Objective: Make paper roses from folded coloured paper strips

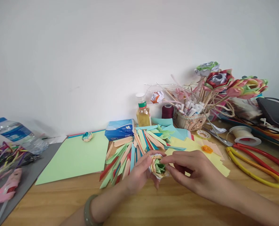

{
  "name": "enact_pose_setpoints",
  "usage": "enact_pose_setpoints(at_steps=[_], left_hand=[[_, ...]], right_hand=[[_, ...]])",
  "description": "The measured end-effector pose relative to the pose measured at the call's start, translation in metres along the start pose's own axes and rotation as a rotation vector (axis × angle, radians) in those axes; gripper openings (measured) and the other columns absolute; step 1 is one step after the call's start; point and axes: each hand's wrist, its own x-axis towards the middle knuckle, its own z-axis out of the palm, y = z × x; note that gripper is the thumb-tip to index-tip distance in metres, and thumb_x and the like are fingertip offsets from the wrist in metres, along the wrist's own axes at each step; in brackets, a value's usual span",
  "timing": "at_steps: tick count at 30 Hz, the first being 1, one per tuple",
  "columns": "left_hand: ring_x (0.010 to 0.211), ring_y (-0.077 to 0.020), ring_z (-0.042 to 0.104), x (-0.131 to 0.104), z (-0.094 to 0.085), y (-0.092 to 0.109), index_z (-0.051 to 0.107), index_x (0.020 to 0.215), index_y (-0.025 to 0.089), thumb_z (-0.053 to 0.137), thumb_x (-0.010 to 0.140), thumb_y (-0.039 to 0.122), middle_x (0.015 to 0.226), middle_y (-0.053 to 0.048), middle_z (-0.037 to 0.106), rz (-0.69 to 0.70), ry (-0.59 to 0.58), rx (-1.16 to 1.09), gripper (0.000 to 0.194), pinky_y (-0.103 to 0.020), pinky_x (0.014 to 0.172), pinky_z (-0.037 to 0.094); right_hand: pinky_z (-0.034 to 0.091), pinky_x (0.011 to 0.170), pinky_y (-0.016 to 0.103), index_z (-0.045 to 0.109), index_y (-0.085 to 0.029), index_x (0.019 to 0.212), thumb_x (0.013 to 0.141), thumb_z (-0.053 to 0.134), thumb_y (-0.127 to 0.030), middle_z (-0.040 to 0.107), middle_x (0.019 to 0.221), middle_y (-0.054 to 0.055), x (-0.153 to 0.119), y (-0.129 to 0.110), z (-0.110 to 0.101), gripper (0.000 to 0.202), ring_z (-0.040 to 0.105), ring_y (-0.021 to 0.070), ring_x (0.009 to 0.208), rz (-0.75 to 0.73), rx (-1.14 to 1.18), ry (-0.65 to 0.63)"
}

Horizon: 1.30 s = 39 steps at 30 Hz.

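Paper flower [160,168] in my grasp, green at its heart with a pale yellow and white rim, held above the tabletop [134,210], nearer to me than the blue tissue pack [119,129] and to its right. My left hand [140,172] is curled round the flower, thumb on its near rim, a dull green bangle [89,210] on that wrist. My right hand [192,169] has thumb and forefinger at the flower's right side; I can't tell whether they pinch a petal or only touch it. Well to the left of the pack and closer to me lies a pink glue gun [9,186]. Loose paper strips [126,153], mostly green, peach, red and blue, fan out just in front of the pack. To the pack's right, also on my side of it, are yellow sheets [218,163] and, farther right, scissors [224,141] with red and yellow handles. A pale green sheet [76,160] lies left of the pack, bearing a small folded piece [87,136]. Just beside the pack's right end stands a bottle of yellow liquid [143,116]; farther right come a dark red thread cone [167,111] and a basket [190,122], with stemmed paper blooms [218,78] rising above it. Behind the pack is the pale wall [83,47].
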Motion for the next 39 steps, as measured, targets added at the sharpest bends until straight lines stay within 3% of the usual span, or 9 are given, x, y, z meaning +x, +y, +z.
enact_pose_setpoints(at_steps=[5, 13, 16, 19, 28, 39], left_hand=[[0.064, -0.0105, 0.052, -0.002, 0.003, 0.001, 0.056, 0.11, 0.021, 0.05, 0.084, 0.044, 0.085, -0.004, 0.055, 0.071, 0.031, 0.089, 0.035, -0.019, 0.05, 0.048], [0.104, -0.0194, 0.047, -0.007, 0.0, 0.0, 0.045, 0.12, 0.028, 0.047, 0.086, 0.043, 0.119, -0.005, 0.05, 0.233, 0.058, 0.344, 0.038, -0.026, 0.08, 0.042], [0.104, -0.0175, 0.046, -0.009, 0.003, 0.002, 0.044, 0.12, 0.028, 0.047, 0.086, 0.042, 0.118, -0.003, 0.05, 0.278, 0.077, 0.443, 0.037, -0.028, 0.088, 0.036], [0.102, -0.0175, 0.046, -0.011, 0.006, 0.004, 0.042, 0.121, 0.029, 0.046, 0.087, 0.041, 0.121, -0.004, 0.046, 0.302, 0.092, 0.563, 0.036, -0.029, 0.086, 0.036], [0.116, -0.0219, 0.038, -0.009, 0.006, 0.003, 0.036, 0.124, 0.031, 0.045, 0.088, 0.026, 0.123, -0.007, 0.037, 0.585, 0.14, 0.988, 0.037, -0.04, 0.097, 0.031], [0.108, -0.0231, 0.043, -0.009, 0.006, 0.003, 0.033, 0.125, 0.031, 0.043, 0.088, 0.025, 0.122, -0.01, 0.035, 0.709, 0.114, 1.098, 0.039, -0.042, 0.089, 0.038]], right_hand=[[0.033, 0.045, 0.019, 0.066, -0.016, 0.082, 0.085, 0.048, -0.018, 0.057, 0.057, -0.001, -0.002, 0.002, 0.003, 0.018, 0.044, 0.0069, 0.045, 0.049, -0.02, 0.006], [0.027, 0.044, 0.02, 0.066, -0.017, 0.074, 0.083, 0.049, -0.027, 0.044, 0.053, -0.004, 0.001, 0.005, 0.006, 0.022, 0.033, 0.0079, 0.047, 0.371, 0.203, -0.091], [0.023, 0.043, 0.021, 0.064, -0.017, 0.071, 0.081, 0.05, -0.03, 0.036, 0.05, -0.005, 0.002, 0.005, 0.006, 0.022, 0.028, 0.008, 0.047, 0.471, 0.299, -0.087], [0.021, 0.043, 0.021, 0.063, -0.017, 0.071, 0.08, 0.051, -0.032, 0.032, 0.05, -0.006, 0.003, 0.005, 0.006, 0.021, 0.026, 0.0079, 0.047, 0.523, 0.346, -0.082], [0.021, 0.044, 0.022, 0.057, -0.018, 0.067, 0.078, 0.052, -0.029, 0.029, 0.049, -0.007, 0.005, 0.004, 0.006, 0.016, 0.025, 0.0078, 0.046, 0.524, 0.337, -0.087], [0.022, 0.044, 0.021, 0.06, -0.016, 0.073, 0.078, 0.053, -0.026, 0.03, 0.051, -0.007, 0.003, 0.005, 0.007, 0.013, 0.026, 0.0076, 0.048, 0.504, 0.301, -0.113]])
